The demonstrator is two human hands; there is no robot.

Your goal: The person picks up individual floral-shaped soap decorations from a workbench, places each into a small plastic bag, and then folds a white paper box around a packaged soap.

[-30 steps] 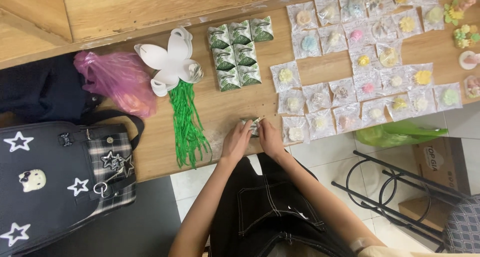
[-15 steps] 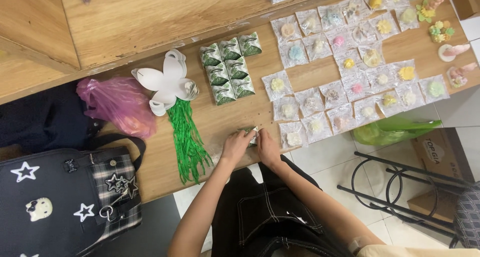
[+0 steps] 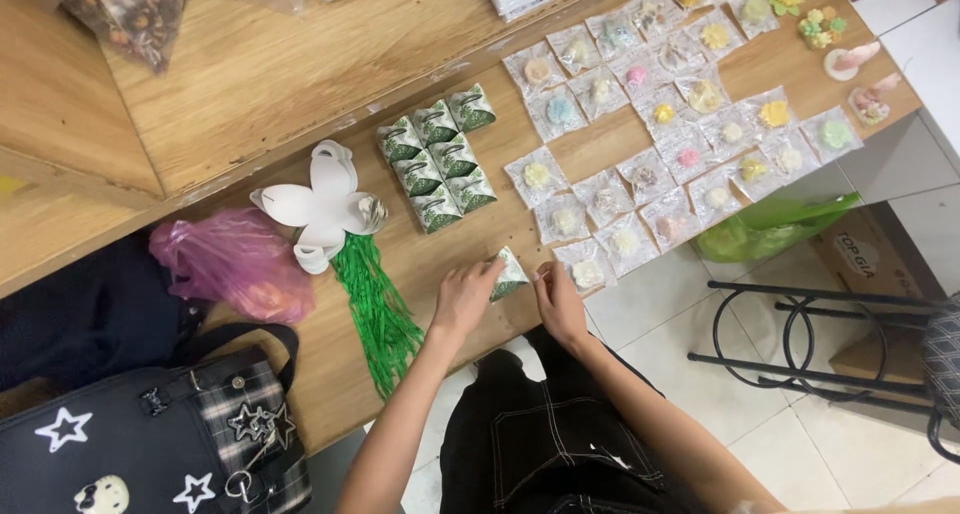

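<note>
Six small green-and-white folded boxes (image 3: 438, 156) lie in a tight block of two columns on the wooden tabletop (image 3: 300, 74), and a seventh box (image 3: 508, 276) of the same kind sits apart near the front edge, between the two hands. Right of the block, clear cellophane packets (image 3: 640, 104), each with a small pastel piece inside, spread in slanted rows toward the far corner; there are roughly two dozen, too closely packed for a sure count. One stack of white flat box blanks (image 3: 320, 204) rests left of the block, with one bundle of green shredded paper (image 3: 375, 309) trailing from it toward the edge. One crumpled pink plastic bag (image 3: 235, 264) lies further left, beside one dark bag with white stars (image 3: 150, 444).

The left hand (image 3: 465, 299) reaches up from below, palm down, its grip pinching the near left side of the seventh box between thumb and fingertips. The right hand (image 3: 560, 302) lies just beside the box's right side, fingers curled and pointing toward it; whether its grip actually touches the box cannot be told. Both forearms angle in from the lap, wrists low over the tabletop edge.
</note>
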